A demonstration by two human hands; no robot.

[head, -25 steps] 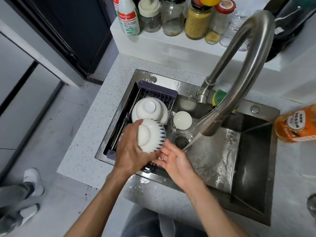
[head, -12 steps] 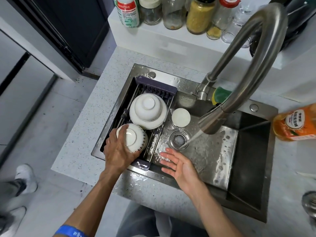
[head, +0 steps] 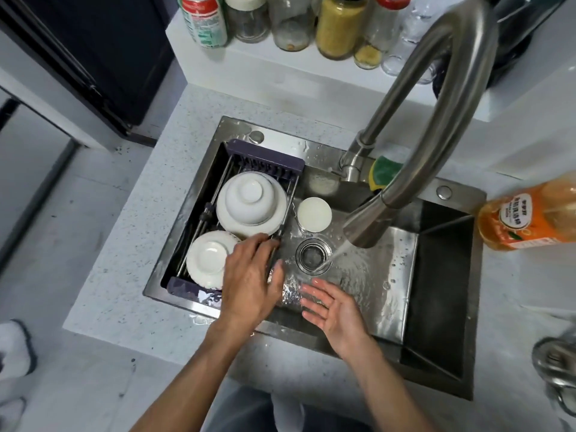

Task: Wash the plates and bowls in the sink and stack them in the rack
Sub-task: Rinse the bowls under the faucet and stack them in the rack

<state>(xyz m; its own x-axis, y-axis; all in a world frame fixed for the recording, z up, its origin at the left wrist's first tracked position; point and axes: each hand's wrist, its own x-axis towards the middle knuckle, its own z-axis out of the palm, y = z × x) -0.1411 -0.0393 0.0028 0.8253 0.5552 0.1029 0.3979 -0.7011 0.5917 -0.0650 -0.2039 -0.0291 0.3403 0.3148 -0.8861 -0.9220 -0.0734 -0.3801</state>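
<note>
Seen from above: a steel sink (head: 386, 294) set in a speckled white counter (head: 131, 275), with water running from a curved metal tap (head: 436, 120) toward the round drain (head: 312, 254).

Along the left side of the sink, a dark rack (head: 265, 157) with metal rods. In its near end, upside down, a white bowl (head: 209, 258) with its round foot ring facing up, glossy and wet. Behind it in the rack, another white bowl (head: 251, 201) turned upside down on top of a white plate (head: 280, 218). Just right of the rack, on the sink floor beside the drain, a small white dish (head: 314, 213).

Left hand (head: 249, 275) palm down over the rack's right edge, just beside the near bowl, fingers loosely spread and holding nothing. Right hand (head: 333, 310) palm up over the wet sink floor near the stream, fingers straight and relaxed, also holding nothing.

Behind the tap's base, a green and yellow sponge (head: 385, 173). On the right counter, an orange bottle (head: 526, 216) lying on its side. On the white shelf at the back, a row of jars (head: 339, 23) and bottles.
</note>
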